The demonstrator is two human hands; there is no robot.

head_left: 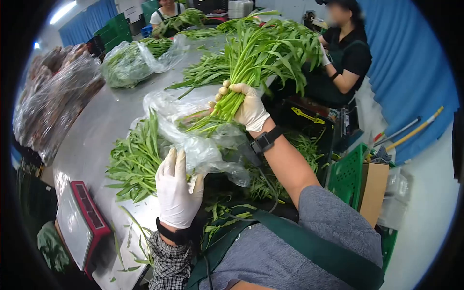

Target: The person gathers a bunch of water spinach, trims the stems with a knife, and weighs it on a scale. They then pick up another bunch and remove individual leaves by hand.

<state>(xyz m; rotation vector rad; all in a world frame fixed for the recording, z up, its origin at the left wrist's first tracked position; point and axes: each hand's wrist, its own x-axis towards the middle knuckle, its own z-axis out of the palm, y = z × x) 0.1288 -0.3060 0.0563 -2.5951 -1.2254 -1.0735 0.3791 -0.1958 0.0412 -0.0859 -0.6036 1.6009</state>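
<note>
My right hand [249, 107], in a white glove, is closed around the stems of a bunch of water spinach [256, 53], holding it up above the table with the leaves pointing away. My left hand [178, 195], also gloved, has its fingers stretched out and the thumb apart. Its fingertips are right at the edge of a clear plastic bag [193, 151]. Leafy greens [135, 166] lie beside the bag, to the left of that hand, and more stems show through the plastic.
A red-framed scale [79, 224] sits at the near left of the metal table [87, 140]. Bagged greens [128, 65] and a wrapped stack [58, 96] stand farther back. Two people work across and to the right. A green crate [348, 176] stands at my right.
</note>
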